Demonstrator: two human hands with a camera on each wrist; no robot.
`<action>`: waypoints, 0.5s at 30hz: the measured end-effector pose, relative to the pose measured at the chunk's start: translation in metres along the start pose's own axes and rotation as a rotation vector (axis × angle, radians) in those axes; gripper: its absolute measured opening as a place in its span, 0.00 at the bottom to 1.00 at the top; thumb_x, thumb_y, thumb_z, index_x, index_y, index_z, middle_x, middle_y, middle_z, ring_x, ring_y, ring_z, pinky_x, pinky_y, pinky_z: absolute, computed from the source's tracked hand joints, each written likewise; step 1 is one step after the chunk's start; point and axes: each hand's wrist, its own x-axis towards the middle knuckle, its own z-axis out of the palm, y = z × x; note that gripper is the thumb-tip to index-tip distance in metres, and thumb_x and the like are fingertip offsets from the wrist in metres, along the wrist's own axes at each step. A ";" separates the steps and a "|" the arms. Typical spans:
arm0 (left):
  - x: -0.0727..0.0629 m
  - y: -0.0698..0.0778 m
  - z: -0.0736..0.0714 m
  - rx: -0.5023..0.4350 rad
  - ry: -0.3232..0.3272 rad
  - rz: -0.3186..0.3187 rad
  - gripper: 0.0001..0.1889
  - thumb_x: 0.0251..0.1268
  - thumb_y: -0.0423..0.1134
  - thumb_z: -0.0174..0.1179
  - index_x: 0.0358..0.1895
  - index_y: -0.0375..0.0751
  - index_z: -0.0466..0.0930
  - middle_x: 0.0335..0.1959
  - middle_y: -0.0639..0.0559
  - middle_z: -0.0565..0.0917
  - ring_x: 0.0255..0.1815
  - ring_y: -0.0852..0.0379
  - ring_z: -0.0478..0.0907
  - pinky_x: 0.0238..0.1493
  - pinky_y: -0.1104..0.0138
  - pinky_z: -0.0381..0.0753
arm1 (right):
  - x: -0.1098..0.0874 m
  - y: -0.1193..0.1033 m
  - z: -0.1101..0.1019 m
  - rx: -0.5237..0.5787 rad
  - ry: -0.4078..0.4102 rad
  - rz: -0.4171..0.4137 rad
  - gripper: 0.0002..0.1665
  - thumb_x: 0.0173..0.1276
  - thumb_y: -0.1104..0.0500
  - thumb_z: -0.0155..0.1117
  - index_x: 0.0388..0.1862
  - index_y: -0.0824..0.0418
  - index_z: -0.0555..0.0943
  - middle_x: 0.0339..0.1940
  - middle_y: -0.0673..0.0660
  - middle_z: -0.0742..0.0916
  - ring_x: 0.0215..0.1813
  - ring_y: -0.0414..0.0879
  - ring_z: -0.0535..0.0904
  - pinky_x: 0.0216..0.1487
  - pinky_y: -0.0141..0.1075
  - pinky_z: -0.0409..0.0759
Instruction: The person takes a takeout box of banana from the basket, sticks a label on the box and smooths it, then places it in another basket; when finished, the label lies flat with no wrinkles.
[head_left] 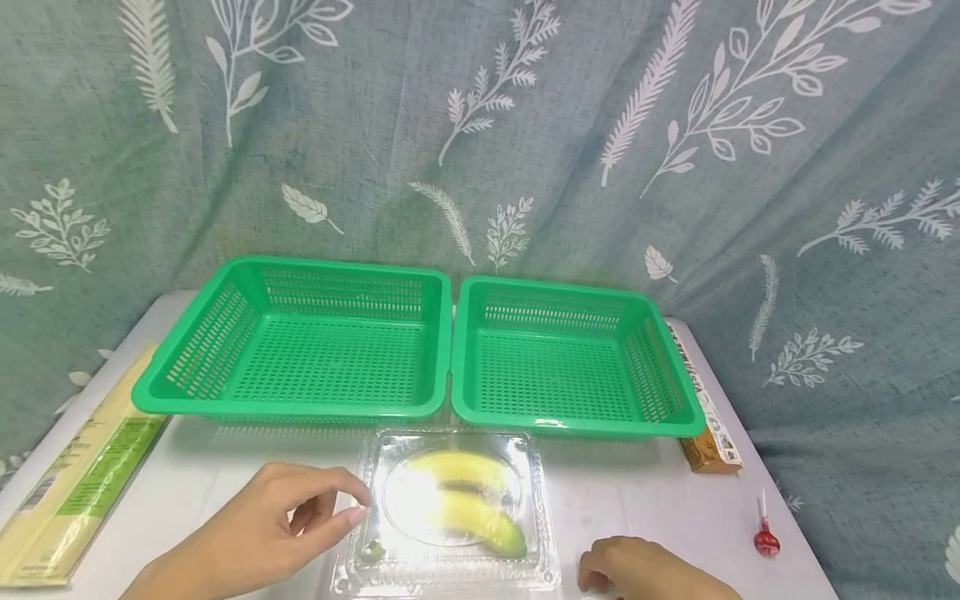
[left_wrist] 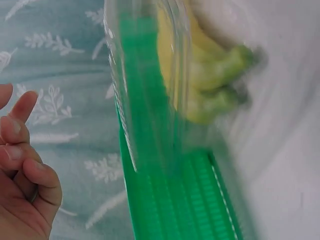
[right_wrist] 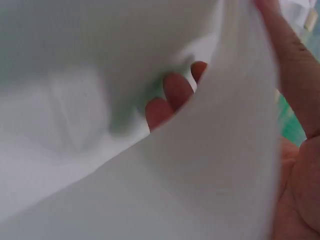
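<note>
A clear plastic clamshell box (head_left: 540, 500) with bananas (head_left: 476, 512) inside lies before the green baskets. At its left edge is my left hand (head_left: 258, 521), thumb and forefinger bent towards each other with nothing between them. The left wrist view shows that hand (left_wrist: 27, 170) loosely curled, apart from the box (left_wrist: 145, 90). My right hand (head_left: 645, 571) lies low on the white table, right of the box, its fingers loosely bent. In the right wrist view a white sheet (right_wrist: 165, 190) partly hides the right hand's fingers (right_wrist: 176, 91); I see nothing held there.
Two green baskets (head_left: 326, 408) (head_left: 573, 425) stand side by side at the back. A long yellowish packet (head_left: 82, 475) lies at the left, partly under a basket rim. At the right are a box with printed lettering (head_left: 712, 442) and a red lollipop (head_left: 767, 542). Patterned curtain (head_left: 390, 167) hangs behind.
</note>
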 end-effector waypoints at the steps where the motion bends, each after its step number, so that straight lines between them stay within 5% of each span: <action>1: 0.001 0.002 0.001 -0.011 -0.015 0.004 0.20 0.57 0.27 0.69 0.44 0.60 0.81 0.14 0.63 0.66 0.23 0.82 0.59 0.23 0.86 0.64 | 0.002 0.000 0.003 -0.012 -0.009 0.008 0.12 0.57 0.49 0.76 0.36 0.48 0.84 0.29 0.36 0.79 0.32 0.29 0.69 0.38 0.29 0.77; 4: 0.002 0.008 0.003 -0.014 -0.047 -0.019 0.20 0.59 0.29 0.68 0.45 0.64 0.81 0.15 0.64 0.67 0.24 0.83 0.59 0.24 0.87 0.65 | 0.007 -0.001 0.008 -0.035 -0.012 0.012 0.09 0.58 0.48 0.73 0.31 0.49 0.82 0.25 0.37 0.75 0.30 0.30 0.66 0.35 0.28 0.73; 8: 0.004 0.008 0.007 -0.023 -0.035 0.044 0.20 0.58 0.27 0.69 0.46 0.60 0.81 0.16 0.64 0.67 0.23 0.81 0.59 0.25 0.87 0.64 | 0.006 -0.002 0.008 0.005 0.008 -0.031 0.11 0.58 0.49 0.72 0.27 0.48 0.78 0.22 0.36 0.72 0.27 0.29 0.64 0.31 0.25 0.69; 15: 0.011 0.010 0.026 -0.105 -0.091 0.086 0.15 0.62 0.30 0.67 0.47 0.56 0.82 0.17 0.64 0.72 0.24 0.82 0.62 0.26 0.88 0.65 | 0.003 0.000 -0.005 0.325 0.036 -0.190 0.06 0.65 0.55 0.71 0.39 0.50 0.82 0.30 0.37 0.83 0.32 0.25 0.71 0.36 0.25 0.75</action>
